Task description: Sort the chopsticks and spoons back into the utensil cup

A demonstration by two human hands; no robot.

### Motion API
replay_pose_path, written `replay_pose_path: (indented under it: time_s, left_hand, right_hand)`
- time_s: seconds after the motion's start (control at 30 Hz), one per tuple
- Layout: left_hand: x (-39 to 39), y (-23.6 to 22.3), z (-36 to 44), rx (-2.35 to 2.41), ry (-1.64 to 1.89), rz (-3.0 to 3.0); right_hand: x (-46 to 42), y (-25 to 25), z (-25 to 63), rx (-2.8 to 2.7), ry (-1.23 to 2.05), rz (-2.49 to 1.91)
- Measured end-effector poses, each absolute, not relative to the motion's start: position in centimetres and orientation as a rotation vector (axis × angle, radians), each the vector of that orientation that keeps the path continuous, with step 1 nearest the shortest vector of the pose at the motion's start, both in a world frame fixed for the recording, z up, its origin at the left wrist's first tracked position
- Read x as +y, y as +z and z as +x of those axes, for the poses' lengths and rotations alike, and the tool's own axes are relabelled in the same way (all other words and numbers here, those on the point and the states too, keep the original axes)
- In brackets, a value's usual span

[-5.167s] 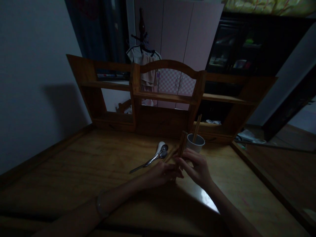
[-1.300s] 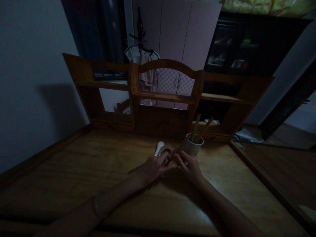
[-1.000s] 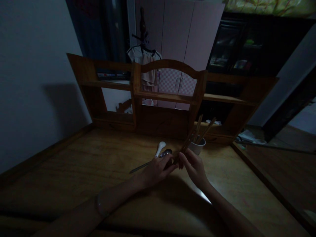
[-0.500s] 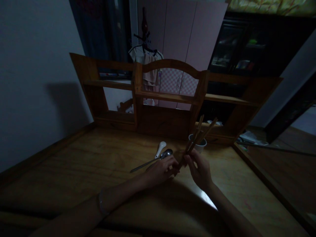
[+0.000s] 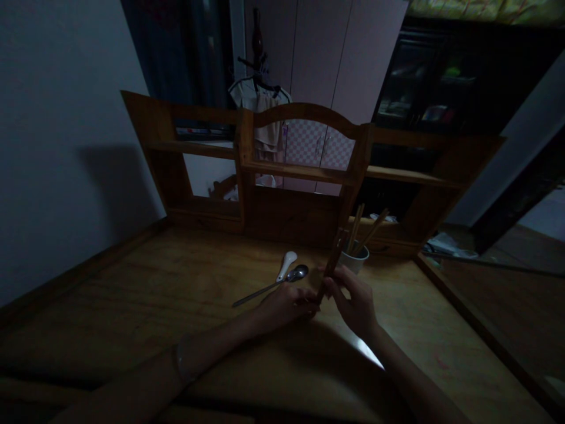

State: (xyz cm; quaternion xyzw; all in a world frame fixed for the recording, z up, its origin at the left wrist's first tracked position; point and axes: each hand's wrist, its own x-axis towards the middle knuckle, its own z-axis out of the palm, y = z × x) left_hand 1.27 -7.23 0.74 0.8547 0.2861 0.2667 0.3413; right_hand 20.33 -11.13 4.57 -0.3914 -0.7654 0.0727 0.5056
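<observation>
Pinched in the fingers of my right hand (image 5: 353,300) is a dark brown wooden stick (image 5: 334,257), tilted upright with its top leaning right. My left hand (image 5: 286,304) is closed round its lower end, close above the table. In the gloom I cannot tell whether it is one stick or several together. Just beyond my right hand stands a pale cup (image 5: 354,263) with several light chopsticks (image 5: 355,227) standing in it. Left of the stick lie a white spoon (image 5: 288,263) and a metal spoon (image 5: 298,272). A long thin rod (image 5: 253,296) reaches left from near the metal spoon.
The wooden table (image 5: 176,277) is dimly lit. A wooden shelf unit (image 5: 291,215) runs along its back edge. On the left is a pale wall (image 5: 57,106). A raised wooden edge (image 5: 481,344) borders the right side.
The dark stick in my hands has swung left and more upright, apart from the chopsticks in the cup. My left hand has shifted slightly down; the spoons lie as before.
</observation>
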Motion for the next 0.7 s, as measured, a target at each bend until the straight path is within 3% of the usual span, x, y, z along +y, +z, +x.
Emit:
replay_pose_path:
  time_s: [0.7]
  left_hand:
    - [-8.2, 1.7, 1.0, 0.708, 0.647, 2.365]
  right_hand:
    - [-11.2, 4.6, 20.3, -1.845, 0.161, -0.971]
